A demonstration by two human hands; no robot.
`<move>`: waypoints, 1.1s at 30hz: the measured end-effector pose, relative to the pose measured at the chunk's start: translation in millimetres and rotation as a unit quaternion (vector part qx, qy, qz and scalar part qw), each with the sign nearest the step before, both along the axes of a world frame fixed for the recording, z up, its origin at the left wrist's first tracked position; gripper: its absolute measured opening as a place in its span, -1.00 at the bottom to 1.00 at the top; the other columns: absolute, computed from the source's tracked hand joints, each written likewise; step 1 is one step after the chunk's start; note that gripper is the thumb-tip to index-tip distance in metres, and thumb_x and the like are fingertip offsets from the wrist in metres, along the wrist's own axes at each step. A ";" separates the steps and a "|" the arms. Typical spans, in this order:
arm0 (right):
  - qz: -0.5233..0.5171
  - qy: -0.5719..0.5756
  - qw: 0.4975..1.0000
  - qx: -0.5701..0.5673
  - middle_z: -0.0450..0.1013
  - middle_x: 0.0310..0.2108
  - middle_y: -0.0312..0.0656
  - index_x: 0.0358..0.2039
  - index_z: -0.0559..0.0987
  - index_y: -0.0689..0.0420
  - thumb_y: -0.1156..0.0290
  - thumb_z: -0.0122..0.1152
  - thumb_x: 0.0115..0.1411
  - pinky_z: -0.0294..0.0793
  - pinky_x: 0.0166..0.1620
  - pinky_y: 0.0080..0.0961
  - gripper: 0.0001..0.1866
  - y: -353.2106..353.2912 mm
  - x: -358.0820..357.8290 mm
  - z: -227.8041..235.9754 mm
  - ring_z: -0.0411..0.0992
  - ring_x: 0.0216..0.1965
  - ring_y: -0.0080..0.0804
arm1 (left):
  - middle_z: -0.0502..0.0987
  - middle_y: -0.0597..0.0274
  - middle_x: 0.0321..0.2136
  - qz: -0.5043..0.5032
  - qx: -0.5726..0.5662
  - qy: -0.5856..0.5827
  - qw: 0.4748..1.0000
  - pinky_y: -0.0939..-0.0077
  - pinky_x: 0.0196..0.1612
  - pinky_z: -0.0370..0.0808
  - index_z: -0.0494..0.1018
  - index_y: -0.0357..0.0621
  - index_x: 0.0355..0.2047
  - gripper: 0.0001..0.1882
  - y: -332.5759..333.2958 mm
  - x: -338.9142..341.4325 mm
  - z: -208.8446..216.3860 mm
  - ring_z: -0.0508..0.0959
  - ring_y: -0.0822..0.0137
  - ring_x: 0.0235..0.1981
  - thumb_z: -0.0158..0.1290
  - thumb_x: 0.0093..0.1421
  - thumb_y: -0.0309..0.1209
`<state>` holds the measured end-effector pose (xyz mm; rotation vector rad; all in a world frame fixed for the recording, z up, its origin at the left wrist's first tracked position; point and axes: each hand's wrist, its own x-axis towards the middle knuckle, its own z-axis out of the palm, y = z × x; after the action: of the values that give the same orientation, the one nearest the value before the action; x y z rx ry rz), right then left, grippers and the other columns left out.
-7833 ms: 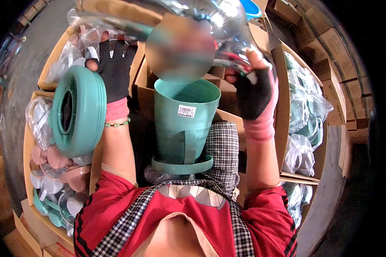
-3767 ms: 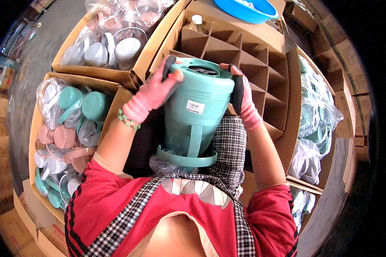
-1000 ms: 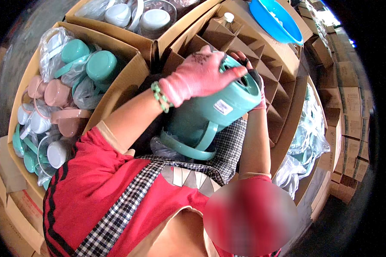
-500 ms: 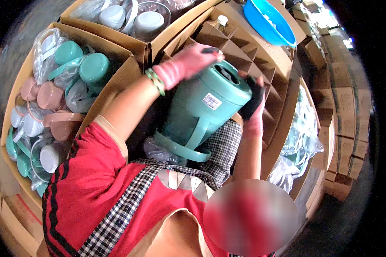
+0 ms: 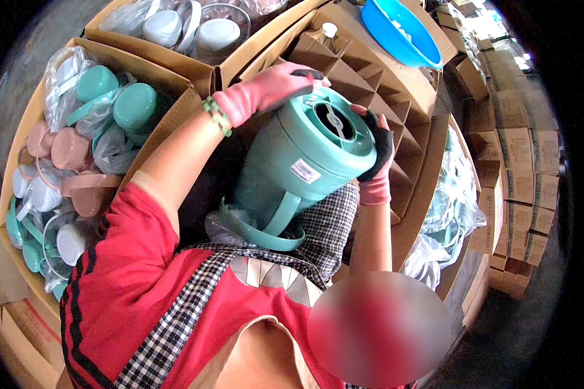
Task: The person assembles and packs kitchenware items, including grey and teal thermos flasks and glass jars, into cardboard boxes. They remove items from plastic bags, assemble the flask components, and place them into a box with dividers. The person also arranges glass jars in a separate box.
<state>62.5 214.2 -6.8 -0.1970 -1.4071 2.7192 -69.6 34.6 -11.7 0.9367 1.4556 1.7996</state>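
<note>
While it leaned rightward beside the checked cloth [image 5: 336, 223], the jug [image 5: 259, 172] was gripped from two sides.
Head view: left hand [image 5: 272, 89] clasped the rim's [image 5: 353, 149] far left, right hand [image 5: 381, 152] its right; the long axis slanted from lower left to upper right, rim between them.

Label [image 5: 305, 171] on the pot [image 5: 280, 150] too small to read. Blurred oval [image 5: 379, 329] hiding the right shoulder. At the divided carton's [image 5: 363, 70] far edge, basin [image 5: 384, 34] cropped above.
</note>
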 end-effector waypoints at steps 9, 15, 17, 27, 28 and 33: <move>0.152 0.074 0.984 -0.063 0.32 -0.14 -0.02 -0.08 0.29 0.28 0.30 -0.06 0.08 0.32 -0.05 -0.37 -0.57 -2.1 -31.2 6.5 0.33 -0.14 -0.24 | 0.38 0.12 -0.50 0.243 -0.106 0.553 0.790 0.26 -0.25 0.27 0.40 -0.17 -0.59 -0.66 12.2 114.8 66.9 0.39 0.14 -0.39 0.01 -0.08 -0.10; -0.002 0.054 0.998 0.037 0.29 -0.14 0.01 -0.23 0.35 0.32 0.23 -0.17 0.12 0.23 0.00 -0.38 -0.62 3.1 0.8 -9.9 0.28 -0.11 -0.24 | 0.45 0.08 -0.47 0.120 0.014 0.321 0.939 0.57 -0.36 0.38 0.44 -0.32 -0.60 -0.80 -9.1 33.9 25.2 0.46 0.30 -0.42 0.10 -0.08 -0.39; -0.098 0.039 0.989 0.106 0.32 -0.18 -0.02 -0.23 0.36 0.29 0.15 -0.18 0.15 0.26 -0.03 -0.41 -0.58 -13.9 12.3 -4.9 0.29 -0.14 -0.29 | 0.44 0.08 -0.46 0.071 0.054 0.219 0.972 0.58 -0.34 0.37 0.44 -0.34 -0.57 -0.82 -14.2 18.6 20.7 0.45 0.33 -0.42 0.07 -0.04 -0.41; 0.125 0.020 0.989 -0.078 0.36 -0.21 -0.12 -0.21 0.38 0.26 0.22 -0.02 0.06 0.28 -0.05 -0.43 -0.61 30.0 -15.3 -17.9 0.33 -0.18 -0.31 | 0.47 0.06 -0.53 0.226 -0.095 0.548 0.799 0.41 -0.34 0.40 0.46 -0.23 -0.60 -0.64 27.4 98.8 62.4 0.48 0.16 -0.37 0.05 -0.05 -0.11; 0.138 0.055 0.986 -0.074 0.38 -0.25 -0.10 -0.17 0.35 0.30 0.23 -0.11 0.10 0.31 -0.08 -0.47 -0.59 34.4 -14.5 -25.0 0.35 -0.22 -0.34 | 0.47 0.09 -0.53 0.200 -0.063 0.531 0.821 0.48 -0.38 0.40 0.46 -0.24 -0.62 -0.68 22.5 91.0 62.4 0.49 0.23 -0.43 0.07 -0.05 -0.18; -0.101 0.045 0.949 0.297 0.37 -0.30 -0.17 -0.22 0.38 0.25 0.15 -0.20 0.15 0.28 -0.15 -0.58 -0.59 4.7 14.2 -23.1 0.32 -0.30 -0.47 | 0.48 0.11 -0.60 0.061 0.002 0.330 0.942 0.58 -0.41 0.38 0.47 -0.29 -0.61 -0.81 -5.2 28.7 37.3 0.48 0.35 -0.52 0.12 -0.10 -0.37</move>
<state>76.7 218.9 -29.9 -0.1607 -1.9658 2.0049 -41.0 29.4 25.6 1.5850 1.9394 1.6403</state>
